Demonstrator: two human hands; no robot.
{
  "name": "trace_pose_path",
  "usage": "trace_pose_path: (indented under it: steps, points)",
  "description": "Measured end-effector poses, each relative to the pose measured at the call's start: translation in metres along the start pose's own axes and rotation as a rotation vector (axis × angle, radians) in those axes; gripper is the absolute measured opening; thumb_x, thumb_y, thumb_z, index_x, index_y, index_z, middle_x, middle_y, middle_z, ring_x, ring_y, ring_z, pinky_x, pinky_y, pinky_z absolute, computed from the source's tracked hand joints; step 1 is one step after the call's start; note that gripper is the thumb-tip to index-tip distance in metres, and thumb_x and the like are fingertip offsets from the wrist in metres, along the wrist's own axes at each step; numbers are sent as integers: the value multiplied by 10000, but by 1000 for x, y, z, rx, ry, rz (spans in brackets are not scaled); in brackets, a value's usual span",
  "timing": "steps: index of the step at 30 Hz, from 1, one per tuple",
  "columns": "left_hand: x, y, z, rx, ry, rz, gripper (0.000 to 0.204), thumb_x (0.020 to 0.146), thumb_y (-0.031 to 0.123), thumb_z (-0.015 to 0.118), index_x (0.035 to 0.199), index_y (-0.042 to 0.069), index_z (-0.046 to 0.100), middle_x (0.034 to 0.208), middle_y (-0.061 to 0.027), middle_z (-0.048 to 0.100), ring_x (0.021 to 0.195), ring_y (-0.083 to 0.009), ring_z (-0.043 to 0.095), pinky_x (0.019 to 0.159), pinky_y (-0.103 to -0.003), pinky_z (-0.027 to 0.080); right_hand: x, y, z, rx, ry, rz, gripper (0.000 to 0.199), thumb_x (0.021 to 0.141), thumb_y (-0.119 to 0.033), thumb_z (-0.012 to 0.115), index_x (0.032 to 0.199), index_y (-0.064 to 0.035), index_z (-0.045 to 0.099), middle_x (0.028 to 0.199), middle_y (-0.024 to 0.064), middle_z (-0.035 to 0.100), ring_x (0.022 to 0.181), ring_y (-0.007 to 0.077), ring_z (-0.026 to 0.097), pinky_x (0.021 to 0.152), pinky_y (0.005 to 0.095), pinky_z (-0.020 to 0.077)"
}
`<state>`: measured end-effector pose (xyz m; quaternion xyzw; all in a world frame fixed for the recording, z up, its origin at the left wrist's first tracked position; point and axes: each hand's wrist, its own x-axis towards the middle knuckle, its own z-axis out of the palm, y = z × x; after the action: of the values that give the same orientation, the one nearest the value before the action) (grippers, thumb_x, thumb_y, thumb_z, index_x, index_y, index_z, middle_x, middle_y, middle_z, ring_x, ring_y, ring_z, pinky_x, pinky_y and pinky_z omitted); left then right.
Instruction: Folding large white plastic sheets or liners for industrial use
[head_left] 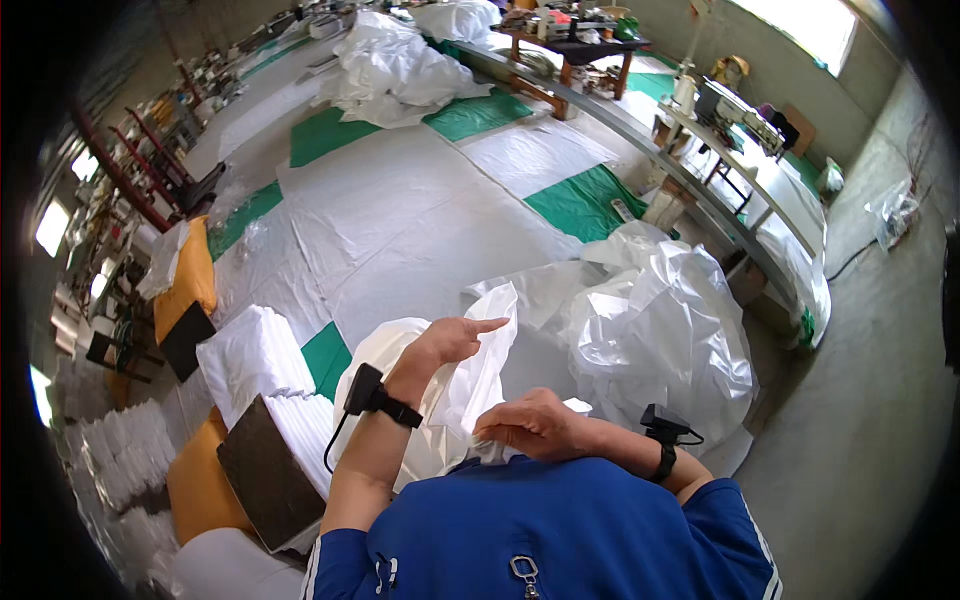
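White sheeting [480, 375] lies bunched in front of my body, with a fold standing up between my hands. My left hand [447, 342] is at that fold, its index finger stretched to the right across it and the other fingers curled into the material. Closer to my chest, my right hand [538, 422] is closed, fingers bent, on the near edge of the same sheeting; its fingertips are partly hidden. To the right of my hands rises a big crumpled heap of shiny translucent film [665, 335].
A long table [400, 215] under white and green sheets stretches ahead, with another film heap [400, 65] at its far end. Folded white stacks [255, 360], a dark board [270, 475] and yellow sacks [190, 280] stand left. Sewing machines [740, 115] and a metal rail [690, 185] are right.
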<state>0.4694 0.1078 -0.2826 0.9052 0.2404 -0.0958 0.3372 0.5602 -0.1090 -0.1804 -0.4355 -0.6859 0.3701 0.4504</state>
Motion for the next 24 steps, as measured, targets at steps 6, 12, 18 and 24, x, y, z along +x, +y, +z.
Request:
trace_pose_path:
  steps: [6, 12, 18, 24]
  points:
    - [74, -8, 50, 4, -172, 215, 316, 828, 108, 555, 1111, 216, 642, 925, -108, 668, 844, -261, 635, 757, -336, 489, -48, 11, -20, 378, 74, 164, 184, 883, -157, 632, 1021, -35, 637, 905, 81, 685, 849, 155, 637, 749, 282, 489]
    - [54, 31, -7, -263, -9, 155, 150, 840, 46, 578, 966, 24, 659, 743, -44, 637, 703, -106, 582, 683, -247, 471, -140, 47, -78, 616, 491, 295, 275, 892, -143, 623, 1137, -19, 601, 971, 18, 644, 900, 89, 586, 808, 242, 476]
    - [-32, 126, -47, -281, 10, 439, 113, 840, 120, 664, 855, 10, 650, 709, -70, 609, 625, -128, 563, 586, -271, 460, -157, 120, -244, 183, 1238, 304, 178, 912, -141, 491, 954, -12, 607, 805, -27, 581, 724, 48, 514, 663, 187, 423]
    - [-92, 138, -59, -101, 183, 329, 219, 768, 174, 742, 771, 12, 595, 696, -116, 574, 569, -279, 554, 514, -318, 441, -72, 136, -255, 215, 972, 177, 192, 889, -197, 578, 979, -34, 628, 846, -12, 564, 778, 68, 504, 692, 218, 420]
